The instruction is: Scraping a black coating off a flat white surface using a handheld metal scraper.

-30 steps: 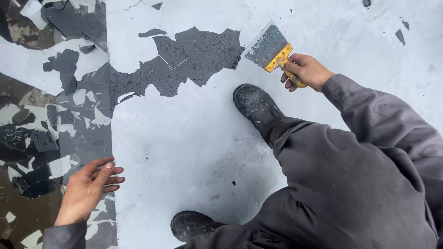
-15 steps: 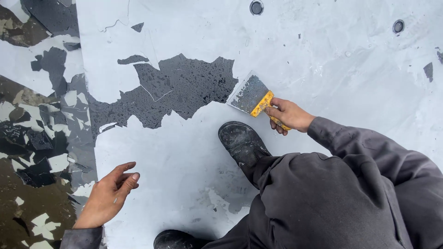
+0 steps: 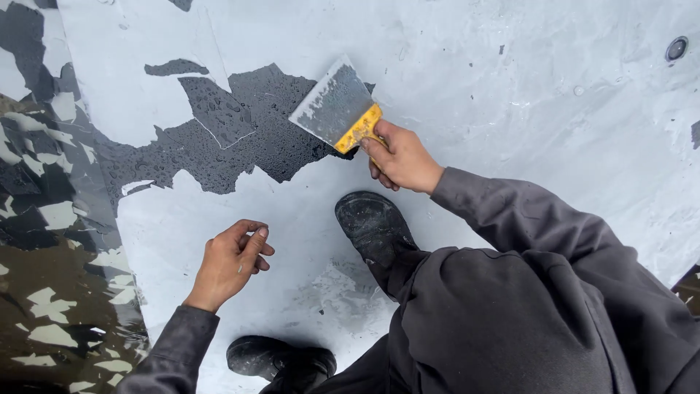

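My right hand [image 3: 403, 157] grips the yellow handle of a wide scraper [image 3: 337, 108]. Its grey blade lies flat at the edge of a dark bare patch [image 3: 233, 135] where the pale grey coating [image 3: 474, 66] has come off. My left hand [image 3: 232, 260] hovers low over the coating to the left, fingers loosely curled, thumb touching the forefinger, holding nothing that I can see. My black boot [image 3: 372, 226] stands between the two hands, and the other boot [image 3: 281, 359] is at the bottom.
The left side is wet dark ground [image 3: 51, 292] with several loose pale flakes and peeled patches. A round bolt or hole [image 3: 676, 48] sits at the far upper right. My grey trouser leg [image 3: 510, 328] fills the lower right.
The scraper and my right hand have moved left and down to the edge of the dark patch. My left hand has come in toward the middle and curled its fingers.
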